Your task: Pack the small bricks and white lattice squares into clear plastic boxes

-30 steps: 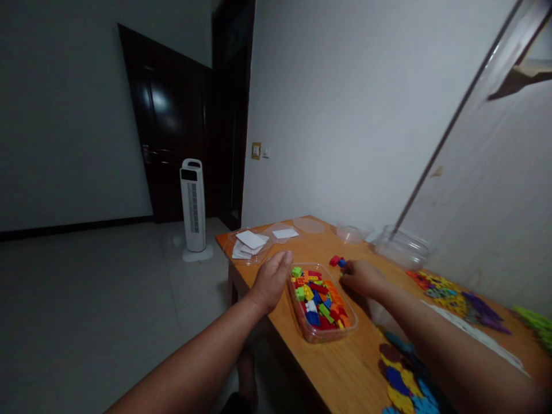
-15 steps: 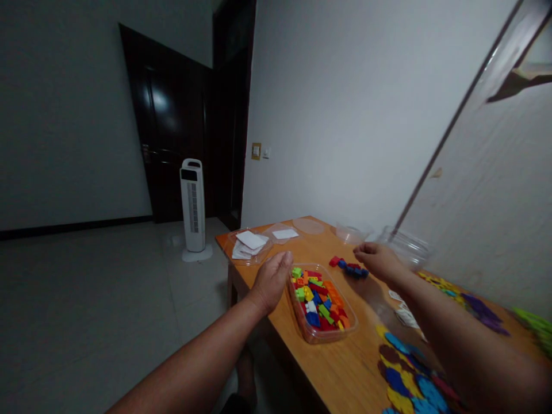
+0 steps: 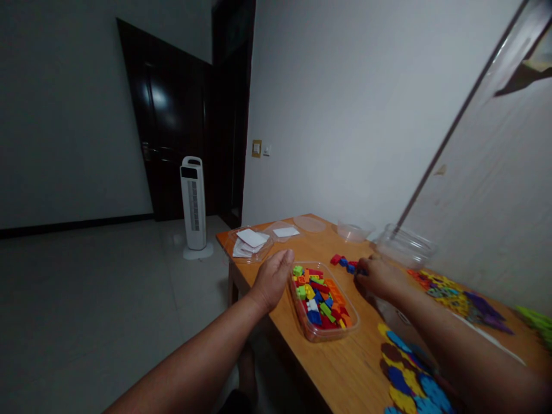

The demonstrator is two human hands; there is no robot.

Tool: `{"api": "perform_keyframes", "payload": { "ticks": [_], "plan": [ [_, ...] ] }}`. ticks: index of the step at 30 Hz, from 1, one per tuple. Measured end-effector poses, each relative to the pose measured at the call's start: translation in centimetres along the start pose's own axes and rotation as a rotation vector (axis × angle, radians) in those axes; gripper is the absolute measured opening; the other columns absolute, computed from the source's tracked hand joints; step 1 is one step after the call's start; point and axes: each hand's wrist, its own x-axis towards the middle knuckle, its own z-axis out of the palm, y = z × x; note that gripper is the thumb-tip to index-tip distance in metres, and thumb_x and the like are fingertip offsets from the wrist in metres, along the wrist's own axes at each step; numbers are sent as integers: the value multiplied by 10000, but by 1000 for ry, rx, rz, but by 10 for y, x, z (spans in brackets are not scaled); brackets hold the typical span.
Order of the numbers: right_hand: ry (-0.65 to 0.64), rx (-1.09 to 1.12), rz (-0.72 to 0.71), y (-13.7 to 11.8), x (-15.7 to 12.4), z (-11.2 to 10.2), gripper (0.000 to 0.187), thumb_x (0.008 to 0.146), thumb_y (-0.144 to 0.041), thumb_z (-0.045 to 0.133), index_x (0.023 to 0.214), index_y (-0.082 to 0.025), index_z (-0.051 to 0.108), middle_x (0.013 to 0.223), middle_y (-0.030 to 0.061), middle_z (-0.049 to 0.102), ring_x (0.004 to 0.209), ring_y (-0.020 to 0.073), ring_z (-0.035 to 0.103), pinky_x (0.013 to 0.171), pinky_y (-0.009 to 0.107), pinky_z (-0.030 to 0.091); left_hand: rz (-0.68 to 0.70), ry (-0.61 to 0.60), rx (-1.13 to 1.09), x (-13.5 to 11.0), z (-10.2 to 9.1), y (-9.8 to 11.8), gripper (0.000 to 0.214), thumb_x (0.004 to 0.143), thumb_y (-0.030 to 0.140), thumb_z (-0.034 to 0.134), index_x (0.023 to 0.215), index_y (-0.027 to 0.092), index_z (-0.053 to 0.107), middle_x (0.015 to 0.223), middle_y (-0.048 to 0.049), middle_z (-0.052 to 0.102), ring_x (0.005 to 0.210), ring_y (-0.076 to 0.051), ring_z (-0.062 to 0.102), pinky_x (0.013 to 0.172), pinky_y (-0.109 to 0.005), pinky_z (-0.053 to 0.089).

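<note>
A clear plastic tub (image 3: 352, 323) full of small coloured bricks stands on the wooden table (image 3: 340, 368). My left hand (image 3: 272, 280) rests against the tub's left rim, its fingers loosely curled and holding nothing. My right hand (image 3: 378, 276) lies on the table just right of the tub, fingers closed at the end of a short row of red and blue bricks (image 3: 344, 262). What its fingertips pinch is hidden.
A clear tray of white cards (image 3: 249, 242), a lid (image 3: 309, 224), a small clear bowl (image 3: 353, 231) and a bigger clear container (image 3: 404, 246) stand at the table's far end. Coloured flat shapes (image 3: 407, 379) lie near me and along the wall (image 3: 457, 290). A white tower fan (image 3: 192, 203) stands on the floor.
My right hand went from beside the tub up toward the far containers, then came back down onto the table at the brick row, which has grown longer. The left hand stayed put.
</note>
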Motion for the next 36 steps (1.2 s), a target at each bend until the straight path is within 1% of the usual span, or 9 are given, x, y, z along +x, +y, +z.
{"api": "perform_keyframes", "payload": {
  "ticks": [3, 6, 11, 17, 24, 26, 30, 33, 36],
  "plan": [
    [-44, 68, 36, -5, -9, -7, 266, 826, -314, 518, 957, -212, 725, 950, 125, 717, 841, 261, 656, 647, 321, 405, 2, -5, 8, 0, 0, -1, 561, 957, 614, 352, 1092, 162, 657, 1041, -98, 701, 1037, -230, 640, 922, -344, 483],
    [-50, 308, 17, -11, -19, -15, 230, 823, -336, 538, 906, -215, 714, 838, 75, 722, 753, 216, 643, 640, 305, 412, -3, -9, 4, 0, 0, -1, 569, 955, 620, 347, 1093, 160, 652, 1036, -97, 698, 1033, -227, 640, 921, -343, 483],
    [-40, 877, -264, -39, -51, -36, 221, 839, -353, 539, 913, -191, 669, 871, 30, 710, 828, 190, 637, 732, 297, 477, -4, -14, 15, 0, 0, 0, 574, 956, 621, 340, 1082, 155, 650, 1023, -92, 696, 1001, -221, 643, 914, -344, 481],
    [-42, 687, -450, -72, -87, -51, 211, 818, -270, 605, 1001, -224, 699, 927, 34, 699, 822, 179, 609, 719, 288, 450, 11, 11, 30, -1, 0, 3, 560, 959, 610, 343, 1056, 155, 654, 999, -88, 692, 994, -220, 637, 912, -347, 475],
    [-155, 777, -442, -67, -94, -55, 190, 801, -237, 586, 968, -217, 673, 795, 7, 649, 733, 154, 568, 658, 260, 433, 13, 10, 10, 0, 0, 2, 540, 957, 603, 361, 1037, 156, 654, 994, -86, 688, 967, -216, 636, 901, -348, 476],
    [-148, 848, -417, -61, -89, -56, 187, 822, -270, 546, 952, -210, 667, 793, 9, 654, 732, 157, 575, 656, 264, 441, 10, 11, 0, 0, 0, 1, 541, 955, 606, 363, 1033, 156, 653, 986, -88, 688, 967, -217, 636, 896, -346, 479],
    [46, 884, -220, -34, -65, -49, 199, 803, -320, 531, 902, -213, 667, 879, 30, 701, 819, 186, 619, 730, 292, 480, -4, 11, -13, 0, 0, 1, 547, 948, 621, 362, 1010, 159, 648, 954, -80, 687, 950, -214, 639, 887, -339, 485],
    [149, 792, -7, 3, -36, -33, 248, 808, -319, 500, 924, -200, 685, 846, 52, 715, 777, 199, 634, 706, 304, 488, -3, 8, -2, -1, 0, 2, 548, 947, 626, 357, 967, 160, 644, 936, -79, 684, 928, -212, 635, 885, -344, 486],
    [181, 585, 156, 38, -9, -10, 332, 810, -286, 494, 1036, -162, 705, 1010, 103, 737, 876, 234, 669, 771, 331, 497, -3, 13, -4, -1, 0, 2, 539, 950, 620, 355, 934, 161, 638, 935, -79, 677, 905, -205, 626, 886, -347, 484]
  ]
}}
